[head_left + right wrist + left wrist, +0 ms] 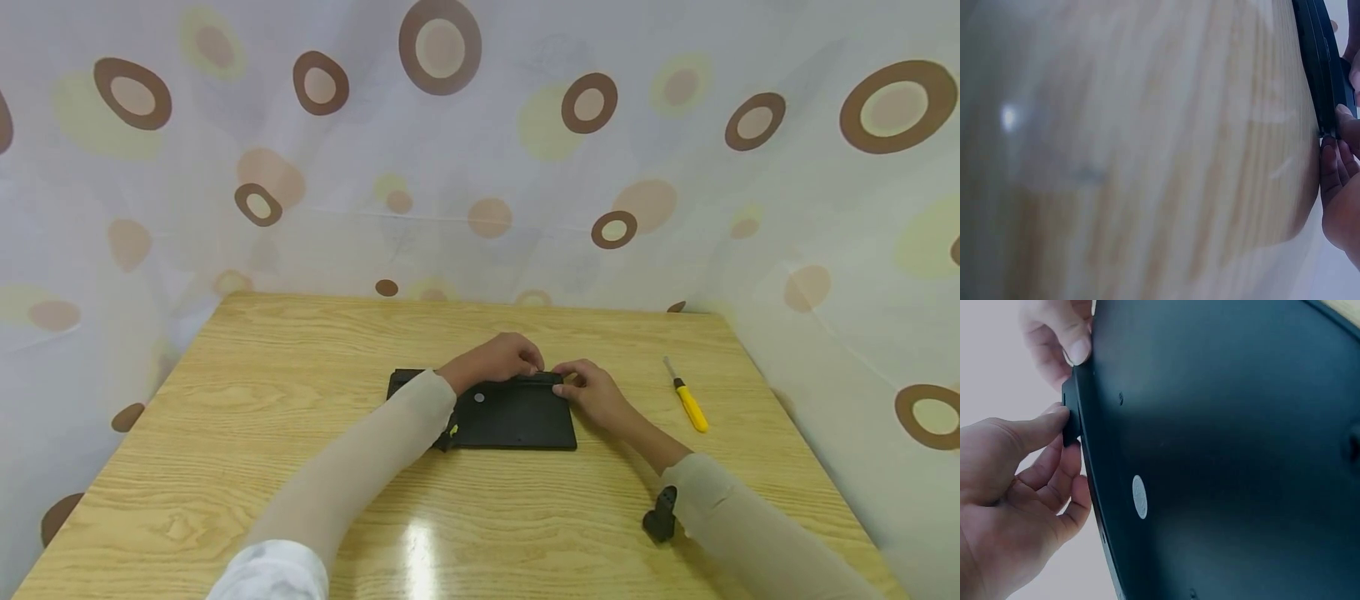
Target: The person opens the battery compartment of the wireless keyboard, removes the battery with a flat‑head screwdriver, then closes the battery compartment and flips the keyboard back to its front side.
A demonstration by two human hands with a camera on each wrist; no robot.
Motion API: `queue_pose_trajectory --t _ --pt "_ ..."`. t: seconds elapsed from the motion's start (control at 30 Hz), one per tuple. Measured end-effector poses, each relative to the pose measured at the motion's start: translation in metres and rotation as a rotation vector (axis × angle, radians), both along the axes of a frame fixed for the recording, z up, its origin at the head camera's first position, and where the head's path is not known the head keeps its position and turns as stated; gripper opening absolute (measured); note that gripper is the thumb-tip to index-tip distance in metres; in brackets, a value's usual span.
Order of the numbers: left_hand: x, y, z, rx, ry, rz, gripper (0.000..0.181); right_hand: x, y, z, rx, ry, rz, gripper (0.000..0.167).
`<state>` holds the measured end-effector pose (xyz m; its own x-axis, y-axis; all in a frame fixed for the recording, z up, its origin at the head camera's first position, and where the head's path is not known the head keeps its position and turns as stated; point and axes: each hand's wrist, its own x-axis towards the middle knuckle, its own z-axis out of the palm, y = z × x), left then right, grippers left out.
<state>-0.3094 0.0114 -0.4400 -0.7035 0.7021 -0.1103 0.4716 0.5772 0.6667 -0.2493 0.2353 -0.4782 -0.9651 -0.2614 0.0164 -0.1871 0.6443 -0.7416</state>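
A flat, black rectangular device (517, 421) with a small oval silver sticker (1140, 497) lies on the table; its exact kind is unclear. At its far edge my left hand (504, 358) pinches a small black tab (1071, 412) between thumb and fingers, plainest in the left wrist view. My right hand (594, 395) grips the device's far right corner, thumb on the upper face. In the right wrist view, the device's dark edge (1319, 59) and both hands show only at the right border. My left forearm hides the device's left part.
To the right on the wooden table (247, 433) lies a screwdriver (692, 407) with a yellow handle, its shaft pointing away. A cloth (450, 167) patterned with brown rings hangs behind the table and along both sides. Dark wrist mounts (660, 515) sit on my sleeves.
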Motion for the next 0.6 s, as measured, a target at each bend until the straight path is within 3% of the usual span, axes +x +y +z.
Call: queue_pose_trajectory --t 0.27,0.6 --pt "0.0012 0.0015 -0.0026 0.018 0.019 0.027 0.017 -0.0010 -0.0003 0.0003 0.006 0.006 0.000 0.032" --pt "0.0041 0.0014 -0.0061 0.039 -0.010 0.062 0.013 0.0008 -0.0010 0.0010 -0.005 -0.001 -0.001 0.032"
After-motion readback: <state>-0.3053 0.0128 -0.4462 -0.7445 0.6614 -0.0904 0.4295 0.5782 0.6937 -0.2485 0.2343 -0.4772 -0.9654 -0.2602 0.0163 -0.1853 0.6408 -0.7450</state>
